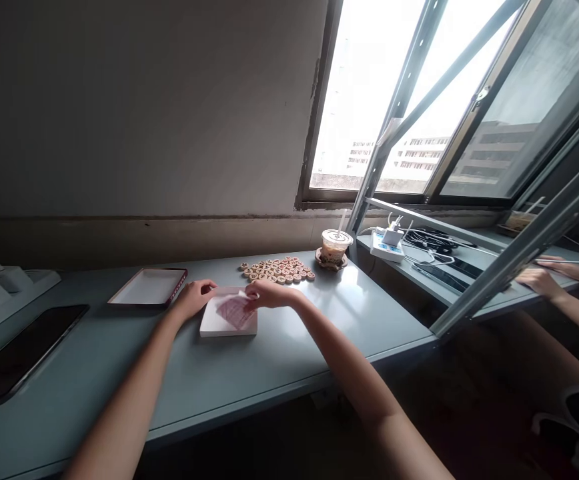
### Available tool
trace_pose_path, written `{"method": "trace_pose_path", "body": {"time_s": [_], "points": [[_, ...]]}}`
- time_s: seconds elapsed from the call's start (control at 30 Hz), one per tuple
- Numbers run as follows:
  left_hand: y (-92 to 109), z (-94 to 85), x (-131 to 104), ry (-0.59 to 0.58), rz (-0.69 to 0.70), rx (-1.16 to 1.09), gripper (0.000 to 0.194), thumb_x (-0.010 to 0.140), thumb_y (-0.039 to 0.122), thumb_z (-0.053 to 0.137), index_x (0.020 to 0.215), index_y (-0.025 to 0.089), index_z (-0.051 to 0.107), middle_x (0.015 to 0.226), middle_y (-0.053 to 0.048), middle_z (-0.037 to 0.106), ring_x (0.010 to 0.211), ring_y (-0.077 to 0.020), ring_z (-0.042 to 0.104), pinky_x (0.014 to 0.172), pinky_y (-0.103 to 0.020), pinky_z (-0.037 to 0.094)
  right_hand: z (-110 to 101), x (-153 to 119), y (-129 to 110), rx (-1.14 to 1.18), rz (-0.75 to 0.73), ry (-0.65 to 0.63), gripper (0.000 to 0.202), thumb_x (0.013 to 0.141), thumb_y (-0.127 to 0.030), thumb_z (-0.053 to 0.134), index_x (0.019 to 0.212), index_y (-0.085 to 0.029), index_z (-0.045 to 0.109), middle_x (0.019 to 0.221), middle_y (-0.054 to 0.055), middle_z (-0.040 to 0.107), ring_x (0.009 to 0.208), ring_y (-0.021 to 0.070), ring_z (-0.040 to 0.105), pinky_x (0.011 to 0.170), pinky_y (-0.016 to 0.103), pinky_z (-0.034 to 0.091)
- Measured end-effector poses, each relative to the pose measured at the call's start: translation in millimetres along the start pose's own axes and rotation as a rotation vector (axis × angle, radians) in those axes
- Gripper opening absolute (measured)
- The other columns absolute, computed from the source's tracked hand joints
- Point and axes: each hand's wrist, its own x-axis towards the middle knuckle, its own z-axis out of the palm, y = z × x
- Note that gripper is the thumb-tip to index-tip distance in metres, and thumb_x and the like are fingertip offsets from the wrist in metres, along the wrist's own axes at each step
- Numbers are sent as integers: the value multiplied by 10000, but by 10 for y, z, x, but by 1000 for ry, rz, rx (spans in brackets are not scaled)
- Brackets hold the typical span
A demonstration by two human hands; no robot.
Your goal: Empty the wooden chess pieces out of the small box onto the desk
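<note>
A shallow white box (228, 332) sits on the grey-blue table in front of me. At its upper left edge is my left hand (195, 298), fingers curled and closed on the rim. My right hand (268, 295) is closed on a thin pinkish printed sheet (233, 311) above the box; whether the sheet touches the bottom I cannot tell. Just beyond lie several round wooden Chinese chess pieces (278, 269) in a packed group. To the left is a box lid (144, 288), dark red outside and white inside, lying with its inner side up.
A lidded drink cup (335, 247) with a straw stands at the table's back right. A phone (24, 347) and a power strip (17, 290) lie left. Metal shelf posts (394, 100) rise on the right; beyond them are another person's hands (542, 280) and cables (432, 240).
</note>
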Motion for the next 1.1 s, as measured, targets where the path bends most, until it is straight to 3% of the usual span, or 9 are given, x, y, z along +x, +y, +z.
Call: {"method": "trace_pose_path", "body": {"time_s": [0.07, 0.2, 0.33, 0.43, 0.5, 0.6, 0.67, 0.87, 1.1], "points": [[-8, -9, -1, 17, 2, 21, 363, 737, 408, 432, 896, 181, 666, 888, -60, 701, 813, -213, 629, 715, -277, 446, -130, -190, 119, 143, -8, 70, 203, 853, -291, 552, 723, -146, 499, 704, -26, 482, 645, 75, 418, 591, 199, 339], [-45, 8, 4, 41, 12, 114, 357, 767, 394, 409, 927, 200, 662, 865, -50, 702, 785, -214, 635, 697, -283, 447, -272, -575, 389, 187, 85, 41, 218, 819, -337, 599, 778, -128, 554, 734, -13, 511, 684, 95, 469, 603, 205, 382], [-115, 65, 29, 120, 101, 162, 395, 839, 429, 323, 939, 210, 637, 929, -59, 694, 836, -217, 632, 767, -301, 454, -166, -764, 535, 73, 237, 4, 362, 731, -270, 712, 1065, -170, 613, 871, 17, 611, 775, 140, 545, 698, 248, 401], [-153, 89, 53, 278, 167, 191, 396, 857, 437, 300, 909, 202, 614, 949, -66, 676, 866, -212, 618, 855, -317, 437, -40, -853, 512, -188, 381, 175, 548, 766, -324, 700, 1272, -233, 509, 1091, 68, 610, 1019, 223, 535, 862, 342, 382], [-155, 90, 60, 348, 201, 214, 371, 861, 408, 299, 856, 204, 608, 920, -62, 661, 869, -208, 610, 875, -321, 429, 32, -926, 470, -350, 505, 325, 528, 827, -395, 629, 1305, -229, 477, 1212, 112, 550, 1144, 274, 466, 915, 402, 355], [-121, 90, 56, 374, 238, 235, 339, 872, 366, 308, 824, 212, 606, 882, -49, 632, 851, -198, 602, 858, -313, 434, 126, -1026, 449, -323, 608, 276, 570, 818, -512, 597, 1287, -201, 505, 1238, 150, 519, 1107, 304, 486, 866, 402, 387], [-84, 95, 49, 389, 260, 231, 327, 881, 355, 316, 834, 213, 607, 889, -46, 613, 843, -191, 599, 847, -309, 438, 175, -1056, 474, -229, 562, 196, 599, 767, -507, 660, 1263, -195, 533, 1188, 135, 552, 1040, 278, 525, 812, 345, 407], [-25, 82, 28, 421, 269, 248, 300, 884, 319, 338, 827, 203, 609, 914, -49, 576, 825, -185, 590, 815, -309, 445, 162, -1012, 465, -8, 378, 65, 540, 693, -224, 748, 1206, -183, 585, 919, 47, 658, 765, 142, 578, 650, 217, 405], [44, 49, -24, 332, 241, 182, 270, 863, 348, 393, 804, 204, 614, 935, -47, 572, 851, -181, 588, 804, -291, 449, -80, -832, 178, 329, 54, 155, 340, 772, -273, 670, 1090, -153, 643, 901, 44, 646, 762, 117, 576, 669, 223, 461]]}}
